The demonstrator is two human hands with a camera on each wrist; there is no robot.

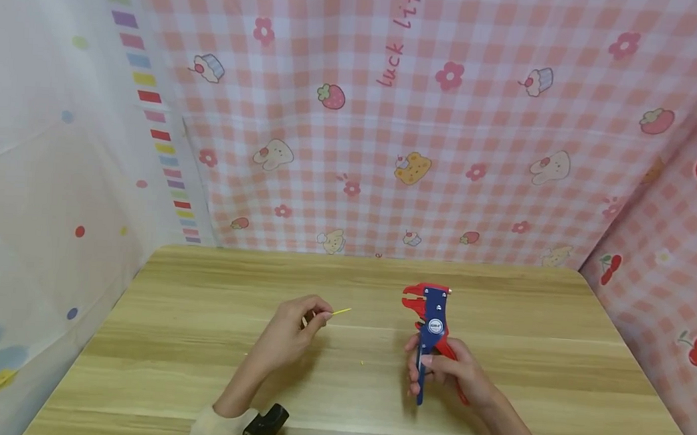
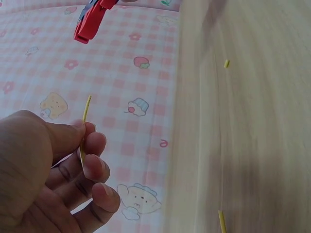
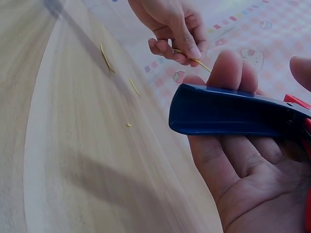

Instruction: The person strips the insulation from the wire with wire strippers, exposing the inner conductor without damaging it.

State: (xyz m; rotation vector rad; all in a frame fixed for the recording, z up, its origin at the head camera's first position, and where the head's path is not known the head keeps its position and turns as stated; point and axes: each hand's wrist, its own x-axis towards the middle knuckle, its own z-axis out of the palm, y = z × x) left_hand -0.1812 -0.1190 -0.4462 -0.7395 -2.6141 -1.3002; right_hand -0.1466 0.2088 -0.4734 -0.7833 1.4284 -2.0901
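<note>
The grip of the left hand (image 1: 293, 330) pinches a thin yellow wire (image 1: 341, 311) above the surface (image 1: 187, 314); the right hand (image 1: 465, 372) is wrapped around the handles of red-and-blue pliers (image 1: 437, 309), whose jaws stand apart, away from the wire. A tiny yellow scrap (image 1: 361, 362) and two longer yellow strands (image 3: 107, 58) lie on the surface. Checked cloth (image 1: 366, 132) hangs behind.
</note>
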